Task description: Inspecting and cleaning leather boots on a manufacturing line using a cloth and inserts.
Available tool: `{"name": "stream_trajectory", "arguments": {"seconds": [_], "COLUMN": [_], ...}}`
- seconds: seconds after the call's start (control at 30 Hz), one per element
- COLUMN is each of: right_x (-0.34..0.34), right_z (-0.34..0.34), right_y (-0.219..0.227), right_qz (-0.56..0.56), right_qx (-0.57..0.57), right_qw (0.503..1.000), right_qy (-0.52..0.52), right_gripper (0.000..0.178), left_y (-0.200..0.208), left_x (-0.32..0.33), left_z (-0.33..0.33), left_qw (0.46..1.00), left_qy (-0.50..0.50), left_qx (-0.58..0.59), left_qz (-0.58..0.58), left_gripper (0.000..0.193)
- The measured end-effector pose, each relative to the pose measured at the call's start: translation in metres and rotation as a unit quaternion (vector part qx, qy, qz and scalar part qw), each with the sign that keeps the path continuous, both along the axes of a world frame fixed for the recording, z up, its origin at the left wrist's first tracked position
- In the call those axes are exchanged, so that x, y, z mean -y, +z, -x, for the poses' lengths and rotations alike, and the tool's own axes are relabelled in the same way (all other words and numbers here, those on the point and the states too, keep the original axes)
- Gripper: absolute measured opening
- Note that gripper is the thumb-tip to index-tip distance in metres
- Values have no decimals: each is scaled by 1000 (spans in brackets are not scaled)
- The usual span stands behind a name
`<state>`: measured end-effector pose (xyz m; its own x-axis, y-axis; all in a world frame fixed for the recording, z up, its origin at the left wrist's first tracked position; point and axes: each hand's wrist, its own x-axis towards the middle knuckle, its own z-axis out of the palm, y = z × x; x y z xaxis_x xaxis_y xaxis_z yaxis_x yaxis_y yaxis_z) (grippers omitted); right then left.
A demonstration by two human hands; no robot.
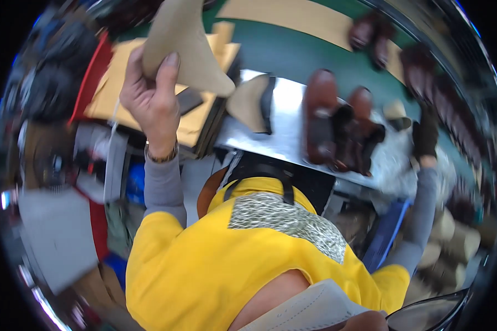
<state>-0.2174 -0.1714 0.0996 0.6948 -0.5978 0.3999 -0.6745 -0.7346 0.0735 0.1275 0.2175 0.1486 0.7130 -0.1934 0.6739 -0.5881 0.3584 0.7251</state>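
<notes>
My left hand [154,96] is raised at the upper left, thumb and fingers closed on a beige curved sheet piece [185,47]. A similar beige curved piece with a dark edge [252,105] lies on the shiny metal worktop [288,107]. To its right stand reddish-brown leather shoes [321,91], their dark openings facing me. My right hand [425,132], in a dark glove, reaches out at the far right. Beside it is a small beige rounded piece [396,115]. Blur hides the right fingers and whatever they may touch.
Tan sheets [107,94] are stacked at the left beside a red panel [91,77]. More dark red shoes [370,38] stand on the green surface [265,41] beyond. A blue bin edge [389,229] and several beige rounded forms [458,243] sit low on the right.
</notes>
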Motion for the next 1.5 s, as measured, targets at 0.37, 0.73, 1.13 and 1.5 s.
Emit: {"name": "stream_trajectory", "arguments": {"seconds": [0.37, 0.73, 1.13, 1.5], "right_x": [-256, -294, -126, -25], "right_z": [-283, -365, -338, -256], "right_y": [48, -15, -36, -6], "right_qz": [-179, -180, -345, -547], "right_qx": [9, -103, 11, 209], "right_qw": [783, 797, 803, 746], "right_qy": [595, 568, 486, 317], "right_gripper": [47, 45, 31, 40], "left_y": [-56, -53, -8, -32], "left_x": [-114, -123, -37, 99], "left_z": [-78, -102, -127, -99], "left_qw": [711, 679, 686, 685], "left_qy": [446, 467, 269, 180], "left_qx": [309, 449, 596, 612], "left_qz": [-447, -345, -319, -351], "left_gripper": [38, 50, 39, 38]}}
